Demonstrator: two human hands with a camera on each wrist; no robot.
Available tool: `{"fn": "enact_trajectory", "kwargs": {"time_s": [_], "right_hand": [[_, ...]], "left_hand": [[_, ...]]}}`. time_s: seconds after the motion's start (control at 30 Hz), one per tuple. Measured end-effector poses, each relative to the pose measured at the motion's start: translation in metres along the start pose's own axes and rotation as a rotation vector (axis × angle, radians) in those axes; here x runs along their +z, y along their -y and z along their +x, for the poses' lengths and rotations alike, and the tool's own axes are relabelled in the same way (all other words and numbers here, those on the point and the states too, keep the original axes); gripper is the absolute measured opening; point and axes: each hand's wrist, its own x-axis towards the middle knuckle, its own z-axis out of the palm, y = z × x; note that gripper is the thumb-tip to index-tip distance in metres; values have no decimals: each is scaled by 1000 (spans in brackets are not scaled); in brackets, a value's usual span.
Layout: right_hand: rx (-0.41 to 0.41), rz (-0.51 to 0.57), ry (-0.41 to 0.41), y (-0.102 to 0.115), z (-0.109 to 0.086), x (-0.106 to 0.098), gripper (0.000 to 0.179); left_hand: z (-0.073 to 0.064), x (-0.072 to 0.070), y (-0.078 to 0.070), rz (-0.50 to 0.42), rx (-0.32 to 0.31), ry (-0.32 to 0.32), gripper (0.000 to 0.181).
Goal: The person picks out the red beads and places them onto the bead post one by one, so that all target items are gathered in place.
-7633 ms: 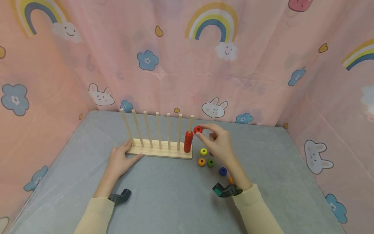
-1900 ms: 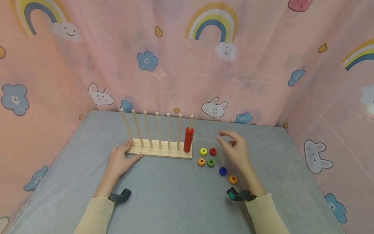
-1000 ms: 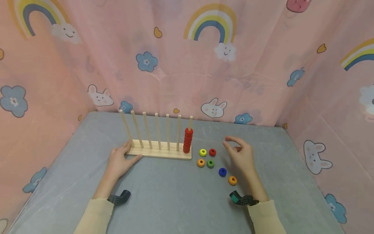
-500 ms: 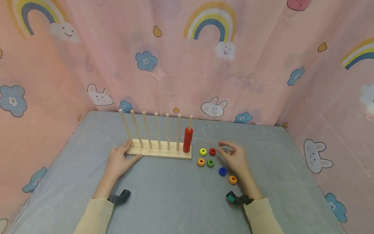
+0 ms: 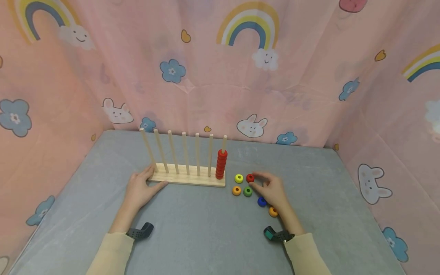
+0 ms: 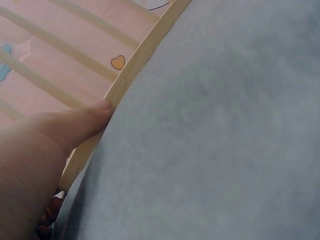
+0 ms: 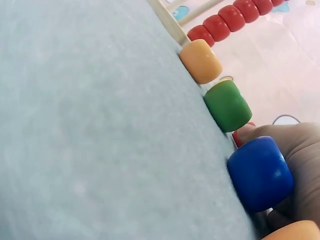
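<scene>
A wooden peg stand [image 5: 189, 178] with several upright pegs stands on the table. Red beads [image 5: 221, 165] are stacked on its rightmost peg; the other pegs are bare. My left hand [image 5: 138, 190] grips the stand's left end, the thumb [image 6: 82, 125] against the front edge in the left wrist view. To the right of the stand, my right hand [image 5: 273, 191] pinches a loose red bead [image 5: 249, 178] between thumb and forefinger, low at the table. In the right wrist view the thumb and the blue bead hide most of that red bead.
Close by lie a yellow bead [image 5: 238, 178], an orange bead [image 5: 236, 191], a green bead [image 5: 248, 191], a blue bead [image 5: 262, 201] and a second orange bead [image 5: 273, 212]. A grey cloth [image 5: 192, 229] covers the table. Patterned pink curtain [image 5: 213, 99] surrounds the back and sides.
Earlier the right hand held a red bead beside the rightmost peg; that bead now tops the stack. The hand drew back right, then came down left to another red bead. Left hand stays put.
</scene>
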Motion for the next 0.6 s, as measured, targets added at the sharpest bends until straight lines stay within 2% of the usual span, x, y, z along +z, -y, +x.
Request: {"fn": "enact_trajectory", "kwargs": {"time_s": [0.3,0.6], "right_hand": [[43,-9,11,3,-1,2,36],[28,-30,3,3,1,2,34]], "left_hand": [[0,0,2,9,-1,7,87],[1,0,2,-1,-1,11,87]]}}
